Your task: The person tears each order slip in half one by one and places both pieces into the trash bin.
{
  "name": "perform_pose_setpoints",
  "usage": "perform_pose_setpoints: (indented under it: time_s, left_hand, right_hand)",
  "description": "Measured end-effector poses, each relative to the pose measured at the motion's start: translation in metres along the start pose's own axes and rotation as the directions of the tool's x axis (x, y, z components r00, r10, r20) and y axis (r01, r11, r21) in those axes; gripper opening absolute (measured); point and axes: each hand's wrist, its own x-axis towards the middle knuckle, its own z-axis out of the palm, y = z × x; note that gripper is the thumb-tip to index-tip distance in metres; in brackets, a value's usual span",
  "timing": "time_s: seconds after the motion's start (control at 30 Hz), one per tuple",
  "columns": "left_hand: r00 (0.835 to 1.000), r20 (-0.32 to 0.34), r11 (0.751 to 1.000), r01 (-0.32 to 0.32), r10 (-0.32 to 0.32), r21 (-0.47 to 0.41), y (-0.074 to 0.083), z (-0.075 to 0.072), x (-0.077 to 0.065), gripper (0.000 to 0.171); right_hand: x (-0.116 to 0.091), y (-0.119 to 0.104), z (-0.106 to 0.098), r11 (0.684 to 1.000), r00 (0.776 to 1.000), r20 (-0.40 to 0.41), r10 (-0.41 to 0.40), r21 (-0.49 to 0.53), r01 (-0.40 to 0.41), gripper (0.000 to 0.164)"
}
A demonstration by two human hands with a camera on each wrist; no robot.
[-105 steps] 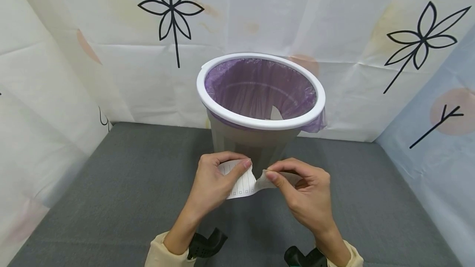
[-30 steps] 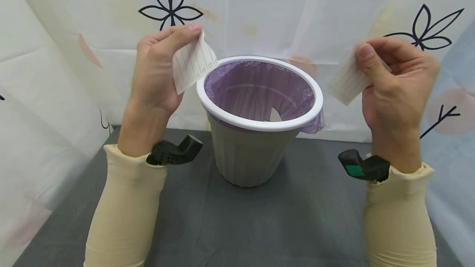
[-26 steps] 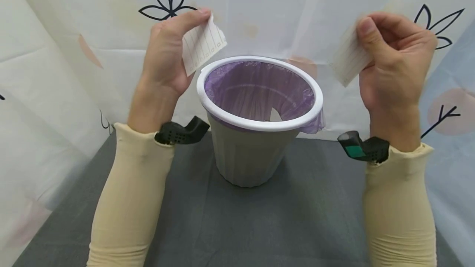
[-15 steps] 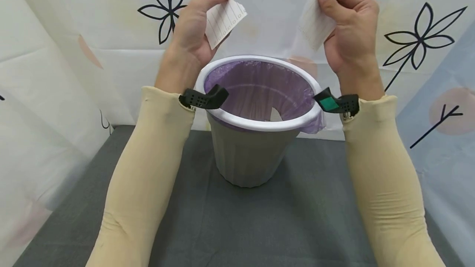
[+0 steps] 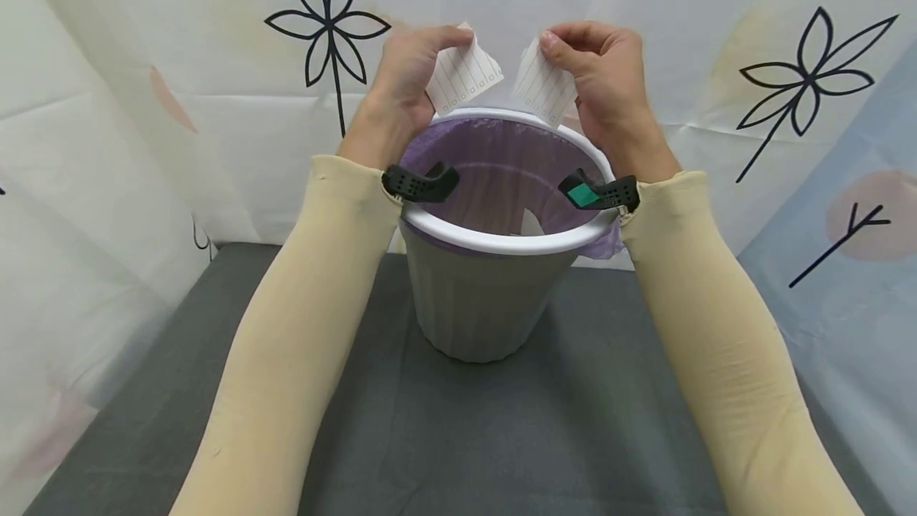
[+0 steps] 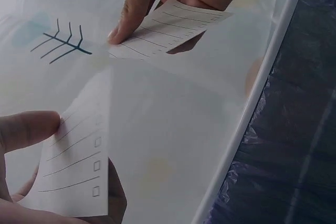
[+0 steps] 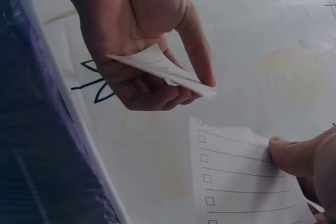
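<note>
In the head view my left hand pinches a torn piece of lined paper with small checkboxes along one edge. Facing it, my right hand pinches a second torn piece of lined paper between thumb and fingers. Both pieces are apart, held over the far rim of a grey trash can with a white rim. In the left wrist view the left thumb lies on its piece of paper. The right wrist view shows the right thumb against its paper.
A purple bag lines the trash can, and a white paper scrap lies inside it. The can stands on a dark grey cloth surface. Printed fabric hangs behind and at both sides.
Earlier, both hands were tearing the paper in front of the can. They then rose, spread apart with one piece each, and have come closer together and lower over the can's far rim.
</note>
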Motion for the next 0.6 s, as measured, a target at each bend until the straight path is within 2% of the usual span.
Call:
perform_pose_setpoints:
  time_s: [0.13,0.27,0.43,0.6]
  left_hand:
    - [1.0,0.019,0.999,-0.004,0.003,0.036,-0.0041,-0.0024,0.0003,0.018]
    - [0.999,0.042,0.991,0.008,-0.013,0.134,-0.0061,-0.0041,-0.0009,0.033]
    - [0.998,0.055,0.974,0.012,-0.025,0.224,-0.0065,-0.0054,-0.0022,0.032]
    - [0.992,0.084,0.964,0.065,-0.09,0.259,-0.0061,-0.0056,-0.0026,0.036]
  right_hand:
    - [-0.002,0.0029,-0.0003,0.997,0.999,0.038,0.02,-0.077,-0.017,0.009]
    - [-0.0049,0.0043,-0.0001,0.984,0.995,0.08,0.055,-0.173,-0.041,0.011]
    - [-0.0066,0.0045,0.001,0.963,0.991,0.09,0.1,-0.258,-0.073,0.014]
    - [-0.0061,0.0049,0.0009,0.95,0.99,0.07,0.126,-0.297,-0.1,0.014]
